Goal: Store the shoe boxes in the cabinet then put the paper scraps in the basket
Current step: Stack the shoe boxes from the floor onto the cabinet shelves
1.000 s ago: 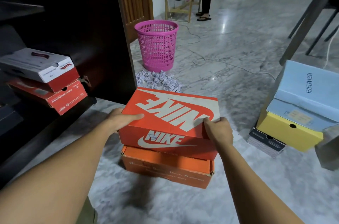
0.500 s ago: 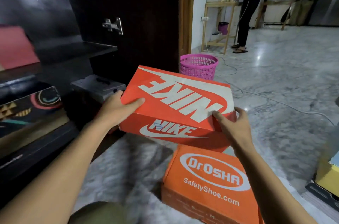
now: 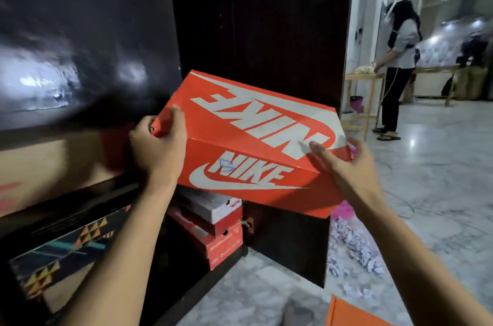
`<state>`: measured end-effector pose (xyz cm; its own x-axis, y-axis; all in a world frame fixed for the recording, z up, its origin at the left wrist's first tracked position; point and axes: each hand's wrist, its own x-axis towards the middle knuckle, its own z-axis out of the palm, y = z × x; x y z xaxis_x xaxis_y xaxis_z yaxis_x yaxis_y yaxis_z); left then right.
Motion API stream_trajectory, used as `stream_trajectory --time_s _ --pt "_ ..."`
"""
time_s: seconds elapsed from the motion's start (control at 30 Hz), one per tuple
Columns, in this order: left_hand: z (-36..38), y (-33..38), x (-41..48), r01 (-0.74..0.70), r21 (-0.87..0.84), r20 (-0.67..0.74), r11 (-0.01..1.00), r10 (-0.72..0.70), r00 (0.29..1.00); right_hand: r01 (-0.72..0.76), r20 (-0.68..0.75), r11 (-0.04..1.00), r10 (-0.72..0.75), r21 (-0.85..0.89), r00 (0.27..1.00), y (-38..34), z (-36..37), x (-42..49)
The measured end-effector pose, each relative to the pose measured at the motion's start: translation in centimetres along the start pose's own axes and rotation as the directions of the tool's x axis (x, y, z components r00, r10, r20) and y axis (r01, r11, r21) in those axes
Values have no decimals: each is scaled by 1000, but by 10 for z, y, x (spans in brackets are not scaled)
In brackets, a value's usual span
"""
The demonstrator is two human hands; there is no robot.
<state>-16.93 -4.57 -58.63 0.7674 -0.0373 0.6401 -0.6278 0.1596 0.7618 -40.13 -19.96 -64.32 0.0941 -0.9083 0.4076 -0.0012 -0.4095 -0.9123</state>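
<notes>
Gleaming grey marble floor (image 3: 440, 192), dark cabinet (image 3: 266, 32), paper scraps (image 3: 354, 248)

Single head view — looks forward-down, close on cabinet (image 3: 266, 32) front.

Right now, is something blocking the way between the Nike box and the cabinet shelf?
Nothing visible blocks it. Both hands, left and right, hold the Nike box tilted in front of the open cabinet. The stacked boxes sit lower, under it. The shelf space behind the box is dark and blurred.
</notes>
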Motion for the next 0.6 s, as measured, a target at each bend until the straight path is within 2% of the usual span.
stream_trajectory --time_s 0.1,0.2,0.37,0.5,0.6 --pt "-18 10 31 -19 98 -129 995 31 991 78 55 997 -79 19 995 -28 32 11" --pt "-31 10 64 7 166 -230 986 32 973 99 201 987 -124 128 972 -49 62 23" --pt "-61 18 107 30 230 -401 973 67 914 130 443 944 -260 303 858 -74 114 44" --pt "-91 18 131 110 293 -463 950 40 886 162 530 918 -346 362 774 -98 164 62" --pt "-111 7 144 158 351 -504 923 45 863 148 555 907 -364 395 748 -109 206 72"
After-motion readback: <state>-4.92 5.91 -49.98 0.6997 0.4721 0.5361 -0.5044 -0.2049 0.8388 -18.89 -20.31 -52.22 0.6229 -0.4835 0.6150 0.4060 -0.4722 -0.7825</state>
